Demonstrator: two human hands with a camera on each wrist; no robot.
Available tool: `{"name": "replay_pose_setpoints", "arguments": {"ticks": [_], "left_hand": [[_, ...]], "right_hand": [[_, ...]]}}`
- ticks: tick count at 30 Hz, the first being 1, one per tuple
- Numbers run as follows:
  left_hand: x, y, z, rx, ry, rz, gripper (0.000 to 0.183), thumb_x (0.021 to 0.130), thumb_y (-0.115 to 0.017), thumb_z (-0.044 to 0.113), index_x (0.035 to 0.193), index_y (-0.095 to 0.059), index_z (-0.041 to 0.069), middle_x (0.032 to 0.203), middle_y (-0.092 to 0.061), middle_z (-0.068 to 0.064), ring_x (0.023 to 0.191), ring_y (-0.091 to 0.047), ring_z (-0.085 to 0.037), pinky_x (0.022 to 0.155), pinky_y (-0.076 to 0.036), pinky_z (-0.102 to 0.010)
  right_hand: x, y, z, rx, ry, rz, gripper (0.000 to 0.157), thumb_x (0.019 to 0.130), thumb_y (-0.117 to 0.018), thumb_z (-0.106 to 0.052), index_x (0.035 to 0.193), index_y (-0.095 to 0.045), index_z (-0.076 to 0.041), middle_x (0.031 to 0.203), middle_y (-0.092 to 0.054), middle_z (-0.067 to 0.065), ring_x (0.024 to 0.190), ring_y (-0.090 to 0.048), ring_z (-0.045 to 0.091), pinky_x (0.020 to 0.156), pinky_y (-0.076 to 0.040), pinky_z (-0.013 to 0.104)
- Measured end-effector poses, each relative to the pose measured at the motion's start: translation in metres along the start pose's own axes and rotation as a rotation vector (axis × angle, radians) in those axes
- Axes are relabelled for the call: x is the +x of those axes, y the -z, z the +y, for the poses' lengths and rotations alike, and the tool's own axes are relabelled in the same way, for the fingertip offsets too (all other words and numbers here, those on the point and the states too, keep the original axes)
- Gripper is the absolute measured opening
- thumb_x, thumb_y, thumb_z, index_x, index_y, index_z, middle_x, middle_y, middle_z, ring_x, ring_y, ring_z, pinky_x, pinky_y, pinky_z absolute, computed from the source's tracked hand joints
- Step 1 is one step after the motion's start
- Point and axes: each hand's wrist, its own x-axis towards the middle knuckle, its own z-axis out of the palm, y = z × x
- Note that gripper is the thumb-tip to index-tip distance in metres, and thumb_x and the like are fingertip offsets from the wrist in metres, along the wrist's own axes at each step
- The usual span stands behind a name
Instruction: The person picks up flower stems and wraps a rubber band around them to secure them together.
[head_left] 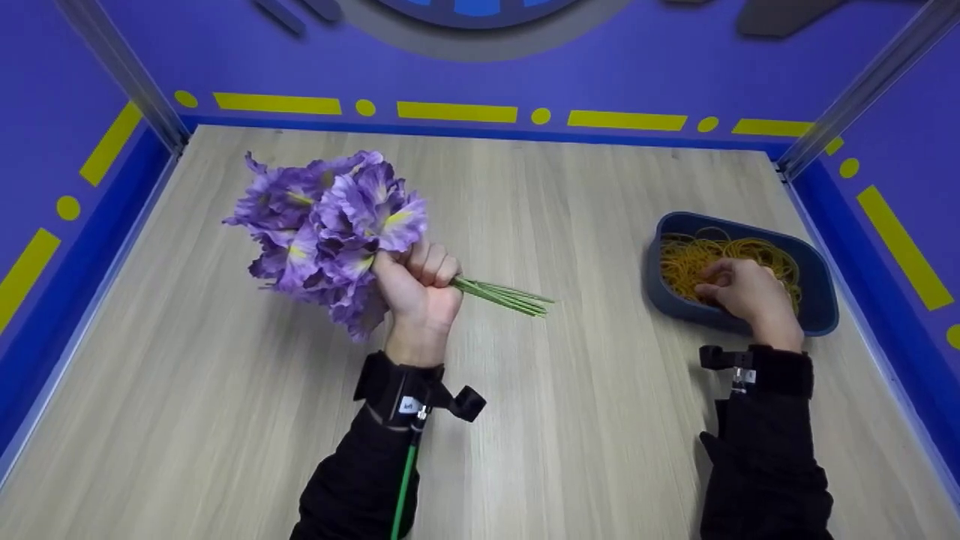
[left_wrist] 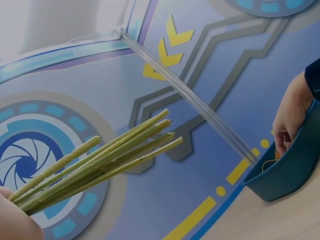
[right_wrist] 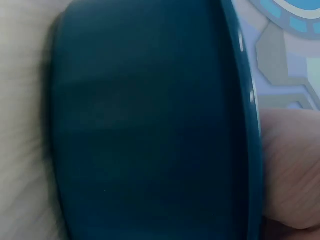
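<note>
My left hand point(head_left: 420, 289) grips a bunch of purple artificial irises point(head_left: 330, 225) by the stems, just below the blooms. The blooms lean left, with yellow throats showing. From the other side of the fist the green stems point(head_left: 502, 295) stick out to the right; their cut ends point(left_wrist: 165, 130) fan slightly in the left wrist view. On the right, my right hand point(head_left: 750, 292) reaches over the near rim of a dark blue tub point(head_left: 821, 319). Its thumb and fingertips pinch at yellow rubber bands point(head_left: 682, 259) piled inside. The tub wall hides the fingertips in the right wrist view.
The tub stands on a pale wood-grain table point(head_left: 570, 420), near its right edge. Blue-purple panels point(head_left: 480, 75) with yellow markings enclose the back and both sides, joined by metal corner posts point(head_left: 855, 90). A green cable point(head_left: 405, 487) runs along the left sleeve.
</note>
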Motion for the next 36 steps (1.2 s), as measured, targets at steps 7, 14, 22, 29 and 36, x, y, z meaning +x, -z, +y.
{"name": "replay_pose_setpoints", "arguments": {"ticks": [7,14,22,29,36], "left_hand": [[0.0,0.0,-0.001,0.003,0.008,-0.005,0.03,0.088,-0.032,0.01,0.062,-0.018,0.018,0.057,-0.011,0.008,0.048,-0.008,-0.004,0.043,-0.007,-0.017],[0.0,-0.001,-0.001,0.0,0.012,0.002,0.032,0.091,-0.032,0.012,0.062,-0.018,0.018,0.057,-0.011,0.008,0.048,-0.008,-0.004,0.044,-0.007,-0.018],[0.0,0.0,0.0,-0.003,0.014,0.002,0.031,0.09,-0.032,0.012,0.062,-0.019,0.017,0.056,-0.011,0.008,0.048,-0.008,-0.004,0.044,-0.007,-0.017],[0.001,0.0,-0.001,-0.009,0.016,0.0,0.03,0.088,-0.033,0.011,0.062,-0.018,0.018,0.057,-0.011,0.008,0.048,-0.008,-0.004,0.044,-0.007,-0.018],[0.001,0.0,0.0,0.0,0.009,0.017,0.032,0.09,-0.032,0.012,0.062,-0.019,0.018,0.057,-0.011,0.008,0.048,-0.008,-0.004,0.043,-0.008,-0.017]], "right_hand": [[-0.002,0.004,-0.001,-0.017,-0.009,0.015,0.024,0.1,-0.065,-0.024,0.107,-0.069,-0.002,0.1,-0.068,0.02,0.09,-0.061,0.038,0.078,-0.046,0.055],[-0.004,0.01,-0.008,-0.02,-0.018,0.097,0.026,0.102,-0.062,-0.029,0.107,-0.07,-0.005,0.094,-0.071,0.017,0.081,-0.064,0.032,0.068,-0.048,0.048],[-0.014,0.021,-0.023,-0.027,0.026,0.189,0.028,0.102,-0.061,-0.03,0.109,-0.066,-0.003,0.101,-0.068,0.019,0.086,-0.062,0.034,0.072,-0.045,0.05],[-0.027,0.031,-0.041,-0.009,0.086,0.312,0.026,0.101,-0.063,-0.027,0.108,-0.066,-0.002,0.102,-0.064,0.02,0.085,-0.055,0.033,0.07,-0.039,0.045],[-0.037,0.034,-0.06,0.036,0.197,0.434,0.024,0.098,-0.067,-0.023,0.104,-0.067,0.0,0.107,-0.062,0.02,0.093,-0.06,0.037,0.081,-0.044,0.052]]}}
